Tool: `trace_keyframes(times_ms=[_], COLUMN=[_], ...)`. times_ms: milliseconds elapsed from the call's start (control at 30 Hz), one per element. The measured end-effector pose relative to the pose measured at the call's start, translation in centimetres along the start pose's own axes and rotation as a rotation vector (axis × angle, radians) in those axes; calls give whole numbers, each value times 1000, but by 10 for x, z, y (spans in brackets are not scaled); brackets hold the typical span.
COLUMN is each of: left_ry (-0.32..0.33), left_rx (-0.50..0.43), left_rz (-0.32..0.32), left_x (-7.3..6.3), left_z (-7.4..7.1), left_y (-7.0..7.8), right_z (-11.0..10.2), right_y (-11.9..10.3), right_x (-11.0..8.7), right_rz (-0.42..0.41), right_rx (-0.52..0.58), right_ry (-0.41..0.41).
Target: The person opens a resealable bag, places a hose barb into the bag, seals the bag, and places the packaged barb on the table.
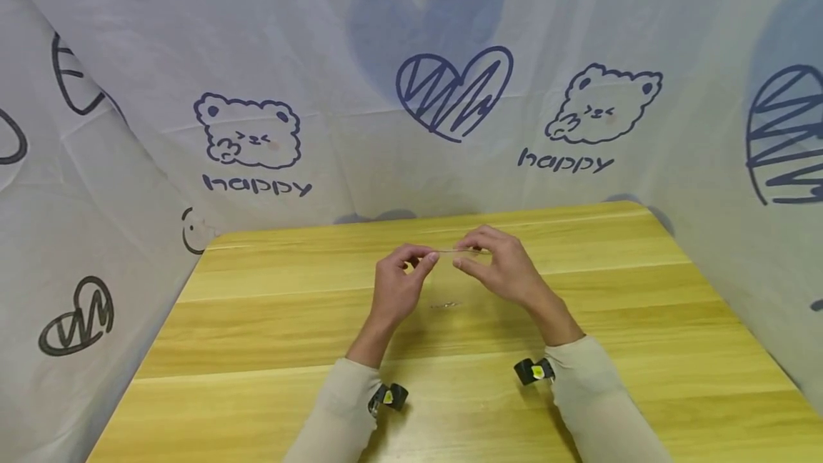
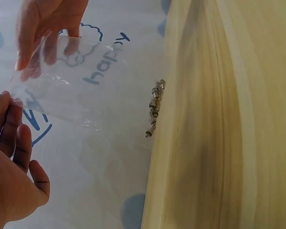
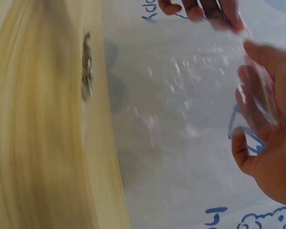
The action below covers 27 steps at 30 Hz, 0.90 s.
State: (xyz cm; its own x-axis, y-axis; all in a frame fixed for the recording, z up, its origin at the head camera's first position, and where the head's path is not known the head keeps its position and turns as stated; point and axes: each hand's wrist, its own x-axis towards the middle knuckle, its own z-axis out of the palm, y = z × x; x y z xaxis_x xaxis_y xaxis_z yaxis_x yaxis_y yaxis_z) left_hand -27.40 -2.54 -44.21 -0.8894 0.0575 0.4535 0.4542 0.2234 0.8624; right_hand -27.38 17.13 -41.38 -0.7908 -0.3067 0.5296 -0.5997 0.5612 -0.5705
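Note:
A clear plastic bag (image 2: 71,86) with a thin reddish line along its top edge hangs between the hands. My left hand (image 1: 396,284) pinches one end of that edge between thumb and forefinger. At the other end, my right hand (image 1: 508,266) has its thumb and forefinger apart, with the edge running between them. Its fingers (image 2: 50,50) show through the film in the left wrist view. Several small silvery metal pieces (image 2: 155,107) lie in a narrow row at the low end of the bag, seen below the hands in the head view.
Beneath the hands is a yellow wood-grain table (image 1: 257,334). Behind it and at both sides hangs a white cloth (image 1: 334,141) printed with hearts and bears. A small black camera (image 1: 534,371) sits at the right wrist and another black camera (image 1: 393,396) at the left.

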Motion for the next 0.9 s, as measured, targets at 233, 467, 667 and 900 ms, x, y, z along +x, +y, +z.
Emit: trace_keyframes(times_ms=[233,467,667,900], left_ry=[-13,-22,-20,-16], left_rx=[-19,-11,15,39], left_rz=[5,8,-27,31], left_x=[-1,-2,-3,-9], left_z=[5,9,10,5], left_y=[-2,-4,-1,29], right_z=[0,1,3,6], right_y=[0,-4,-6,-4], right_x=[1,3,5,2], right_rz=[-55,-48,-25,-39], right_rx=[-44,-52,-76,-94], right_ry=[16,-20,-72,-35])
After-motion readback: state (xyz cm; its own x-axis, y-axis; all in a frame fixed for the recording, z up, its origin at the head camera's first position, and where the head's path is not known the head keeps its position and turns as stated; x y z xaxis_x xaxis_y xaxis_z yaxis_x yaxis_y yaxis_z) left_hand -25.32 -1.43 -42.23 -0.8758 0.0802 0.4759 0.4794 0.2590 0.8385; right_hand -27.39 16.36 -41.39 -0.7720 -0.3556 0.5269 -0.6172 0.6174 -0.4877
